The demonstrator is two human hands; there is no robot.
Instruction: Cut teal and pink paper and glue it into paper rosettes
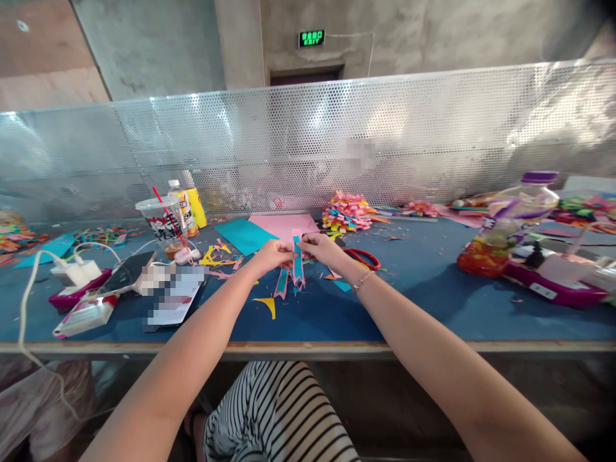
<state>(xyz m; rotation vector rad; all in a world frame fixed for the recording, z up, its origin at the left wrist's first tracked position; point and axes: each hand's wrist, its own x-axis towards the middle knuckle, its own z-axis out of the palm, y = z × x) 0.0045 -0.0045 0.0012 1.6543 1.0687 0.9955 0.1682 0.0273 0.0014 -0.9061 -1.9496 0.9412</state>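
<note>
A pink and blue paper strip (298,260) with notched lower ends is held upright between my two hands near the middle of the table. My left hand (279,255) pinches its left edge, and my right hand (317,248) pinches the right edge close to the top. Just below my left hand lies a similar pink and blue strip (282,283). Behind my hands are a blue sheet (245,235) and a pink sheet (282,224). Red-handled scissors (366,258) rest right of my right hand, partly behind the wrist.
A plastic cup (163,224), a bottle (176,192) and a phone (179,298) are on the left. A pile of paper strips (347,212) sits behind. Toward the right stands a purple-capped bottle (510,224). Paper scraps (267,306) surround my hands; the table edge (298,348) is nearer.
</note>
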